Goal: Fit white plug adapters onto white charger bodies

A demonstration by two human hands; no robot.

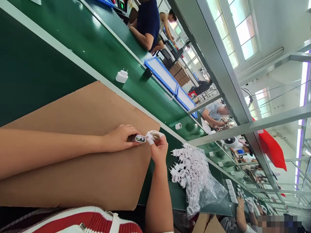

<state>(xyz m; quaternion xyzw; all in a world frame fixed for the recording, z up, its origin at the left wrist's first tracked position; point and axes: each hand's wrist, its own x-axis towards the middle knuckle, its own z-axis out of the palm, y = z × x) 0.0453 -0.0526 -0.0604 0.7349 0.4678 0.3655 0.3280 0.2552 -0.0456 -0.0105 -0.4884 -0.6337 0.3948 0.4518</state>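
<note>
My left hand (121,138) is closed around a white charger housing (143,139). The housing's open end faces me, and parts of its circuit board show inside. Close beside it, my right hand (159,147) pinches a small white plug cover (151,137) with metal pins. White coverings sit on some of my right fingertips. The two pieces are very near each other; I cannot tell if they touch. Both hands are above a brown cardboard sheet (97,181). To the right of my right hand lies a clear plastic bag (211,186) spilling many white plug covers (181,171).
A green conveyor belt (104,55) runs diagonally past the bench, carrying a white charger (121,76) and another white piece (178,126). Beyond it are a black object (147,73) and blue-rimmed trays (162,74). A metal frame (218,55) rises at right. Several co-workers sit along the line.
</note>
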